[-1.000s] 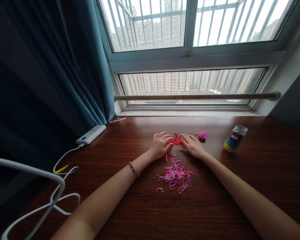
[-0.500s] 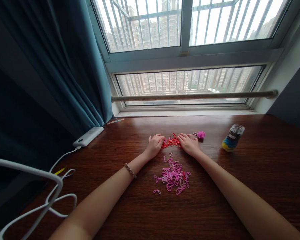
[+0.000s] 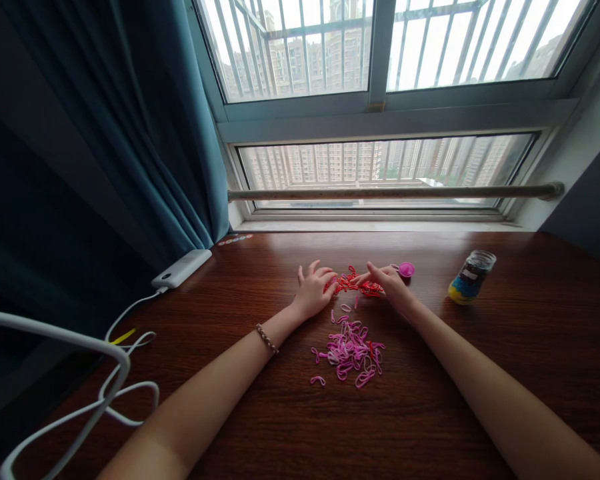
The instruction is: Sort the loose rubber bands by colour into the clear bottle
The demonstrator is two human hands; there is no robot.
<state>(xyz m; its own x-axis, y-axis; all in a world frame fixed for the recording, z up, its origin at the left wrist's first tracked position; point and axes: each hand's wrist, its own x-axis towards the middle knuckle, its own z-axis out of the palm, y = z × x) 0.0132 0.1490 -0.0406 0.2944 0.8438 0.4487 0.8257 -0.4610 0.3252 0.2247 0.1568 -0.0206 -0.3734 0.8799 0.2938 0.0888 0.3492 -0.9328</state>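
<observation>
A pile of small red rubber bands (image 3: 347, 283) lies between my two hands on the brown wooden table. My left hand (image 3: 316, 292) rests at the pile's left edge with its fingers spread, the fingertips on the bands there. Over the right side of the pile my right hand (image 3: 389, 285) is tilted sideways, its thumb and fingers stretched out and apart. Neither hand visibly grips a band. Nearer to me is a loose heap of pink rubber bands (image 3: 351, 350) with a red one among them. A few single pink bands lie between the two piles.
A round pink lid (image 3: 406, 270) is just beyond my right hand. Farther right, a glass jar (image 3: 472, 277) holds dark, blue and yellow contents. At left are a white power bank (image 3: 182, 268), a looping white cable (image 3: 114, 363) and a blue curtain (image 3: 180, 133). The window (image 3: 380, 160) is behind.
My right hand has turned onto its side and opened its fingers. The left hand's fingers have lifted and spread. A pink band now shows just below the red pile. The view has shifted slightly.
</observation>
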